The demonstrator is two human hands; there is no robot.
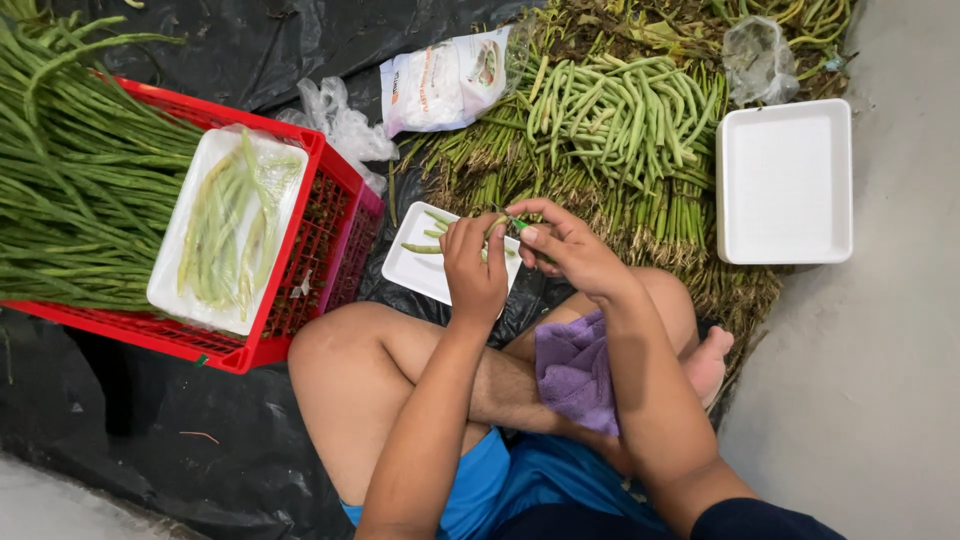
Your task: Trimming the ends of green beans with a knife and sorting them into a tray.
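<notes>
While both hands meet over a small white foam tray [425, 268] | left hand [476, 268] and right hand [572, 250] grips pinch one slim green bean [518, 227] | red plastic crate [320, 250] at left.

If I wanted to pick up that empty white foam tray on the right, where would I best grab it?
Take the empty white foam tray by its raised rim along the right edge, coming in from the bare grey floor side. It lies flat and open side up, so the rim probably gives a lip to pinch. Its left and top edges sit against the pile of green beans, which crowds fingers.
</notes>
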